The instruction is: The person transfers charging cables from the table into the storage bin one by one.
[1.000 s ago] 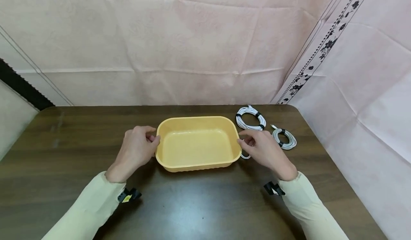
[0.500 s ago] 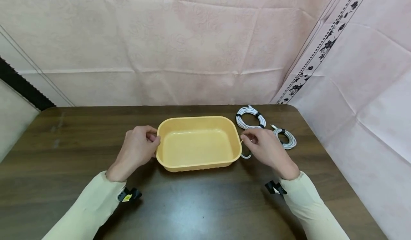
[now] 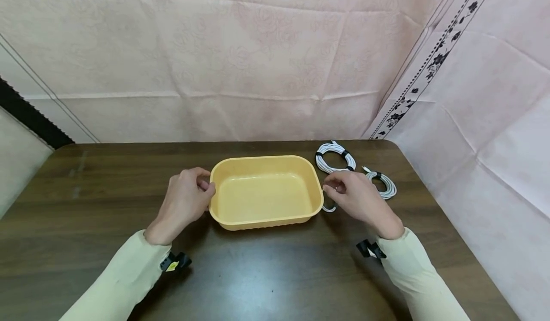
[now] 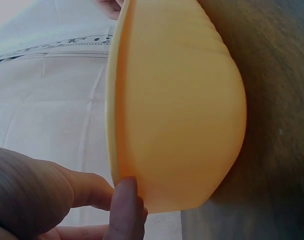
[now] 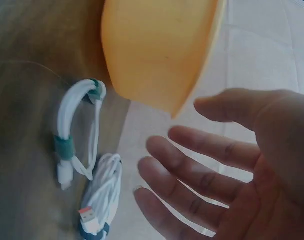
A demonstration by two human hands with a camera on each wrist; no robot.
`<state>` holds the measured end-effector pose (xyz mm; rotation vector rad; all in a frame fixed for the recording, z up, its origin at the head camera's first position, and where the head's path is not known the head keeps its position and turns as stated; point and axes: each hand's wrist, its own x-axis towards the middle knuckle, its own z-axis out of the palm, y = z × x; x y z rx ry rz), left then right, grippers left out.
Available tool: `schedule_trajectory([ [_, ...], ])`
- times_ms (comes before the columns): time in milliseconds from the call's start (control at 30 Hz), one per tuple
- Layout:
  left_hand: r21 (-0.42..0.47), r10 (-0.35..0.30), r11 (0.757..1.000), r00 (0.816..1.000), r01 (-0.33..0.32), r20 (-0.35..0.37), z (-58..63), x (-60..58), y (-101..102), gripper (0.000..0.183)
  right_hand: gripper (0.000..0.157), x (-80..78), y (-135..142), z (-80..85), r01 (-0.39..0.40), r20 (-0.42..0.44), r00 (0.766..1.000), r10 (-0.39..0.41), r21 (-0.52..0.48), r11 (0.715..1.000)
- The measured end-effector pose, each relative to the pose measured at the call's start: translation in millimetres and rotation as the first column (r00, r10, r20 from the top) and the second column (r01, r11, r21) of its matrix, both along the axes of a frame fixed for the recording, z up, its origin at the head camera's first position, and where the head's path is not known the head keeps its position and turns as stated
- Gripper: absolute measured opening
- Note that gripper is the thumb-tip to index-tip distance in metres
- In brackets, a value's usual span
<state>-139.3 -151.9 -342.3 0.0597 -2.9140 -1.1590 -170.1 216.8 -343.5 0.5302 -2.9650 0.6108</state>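
A yellow plastic basin (image 3: 264,199), oblong with rounded corners, stands on the table with nothing in it. At its left end my left hand (image 3: 184,199) pinches the rim between thumb and finger, also seen low in the left wrist view beside the basin's wall (image 4: 181,110). My right hand (image 3: 354,194) is just off the right end, its fingers (image 5: 191,165) loosely bent and apart from the basin, holding nothing. Partly hidden behind that hand is a coiled white cable (image 3: 330,209); the right wrist view shows a coil (image 5: 67,115) bound with green ties.
A larger white cable coil (image 3: 322,163) with black ties lies at the back right of the brown table (image 3: 266,273). Right of it is a smaller white coil (image 3: 388,192). A pale patterned cloth (image 3: 258,72) hangs behind the table and along its right side.
My right hand has let go of the basin's right rim and moved slightly right. The basin and my left hand have stayed nearly still.
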Motion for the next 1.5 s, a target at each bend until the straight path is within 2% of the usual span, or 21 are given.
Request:
schedule_trajectory([
  [233, 0.005, -0.001, 1.0, 1.0, 0.001, 0.014, 1.8, 0.6, -0.6, 0.035, 0.019, -5.8, 2.8, 13.3, -0.039, 0.101, 0.994, 0.033, 0.062, 0.997],
  [500, -0.009, 0.003, 1.0, 1.0, -0.003, 0.011, 1.3, 0.1, -0.1, 0.035, 0.016, -6.8, 10.0, 21.2, -0.053, 0.154, 0.987, 0.044, 0.06, 0.997],
  [733, 0.004, -0.006, 1.0, 1.0, 0.006, 0.012, 1.7, -0.8, 1.5, 0.034, 0.011, -5.8, 14.6, 18.4, -0.055, 0.148, 0.988, 0.047, 0.057, 0.997],
  [900, 0.006, 0.001, 1.0, 1.0, -0.001, 0.023, 1.3, 0.2, 1.3, 0.035, 0.013, -7.4, 13.3, 16.1, -0.03, 0.169, 0.985, 0.021, 0.052, 0.998],
  [1133, 0.003, 0.012, 1.0, 0.999, -0.012, 0.033, 1.1, 1.5, 0.7, 0.036, 0.011, -11.7, 11.4, 11.3, -0.044, 0.169, 0.985, 0.03, 0.079, 0.996],
  [1267, -0.002, 0.01, 1.0, 1.0, -0.01, 0.016, 1.4, 1.3, 0.6, 0.035, 0.009, -14.4, 11.5, 9.0, -0.035, 0.171, 0.985, 0.021, 0.08, 0.996],
  [1500, -0.011, 0.01, 1.0, 1.0, -0.01, 0.008, 1.1, 0.8, 0.0, 0.035, 0.019, -16.5, 11.4, 7.2, -0.034, 0.173, 0.985, 0.016, 0.098, 0.995],
])
